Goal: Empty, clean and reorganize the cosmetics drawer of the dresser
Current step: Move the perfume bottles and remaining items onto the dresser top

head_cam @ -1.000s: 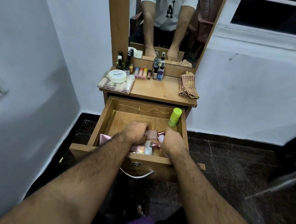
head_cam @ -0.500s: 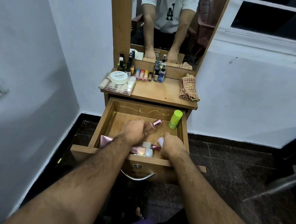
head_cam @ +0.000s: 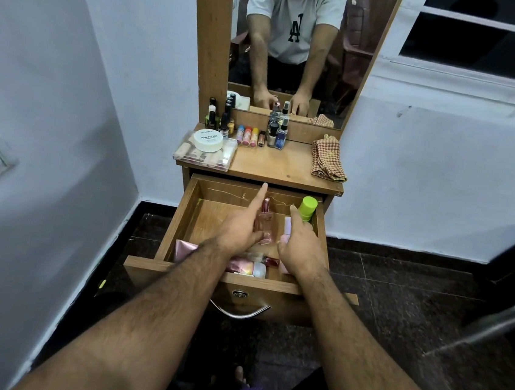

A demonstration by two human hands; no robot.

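Note:
The wooden drawer (head_cam: 180,218) of the dresser stands pulled out. My left hand (head_cam: 240,228) is over its middle, holding a pink glass perfume bottle (head_cam: 263,219) upright between thumb and fingers, index finger stretched forward. My right hand (head_cam: 299,250) grips a pale pink-and-white container (head_cam: 287,228) just right of it. A green-capped bottle (head_cam: 308,207) stands in the drawer's back right corner. At the drawer's front lie a pink tube (head_cam: 184,247), a pink bottle with a white cap (head_cam: 250,267) and a small red item (head_cam: 271,261), partly hidden by my arms.
On the dresser top (head_cam: 271,167) sit a clear box of nail polishes (head_cam: 196,156) with a white jar (head_cam: 208,140) on it, a row of lip balms (head_cam: 249,136), several small bottles (head_cam: 277,133) and a checked cloth (head_cam: 328,159). A mirror (head_cam: 343,61) rises behind; a white wall stands close on the left.
Both hands rose from the cluster at the drawer's front and moved toward its middle. The left brought up the pink perfume bottle, the right the pale container.

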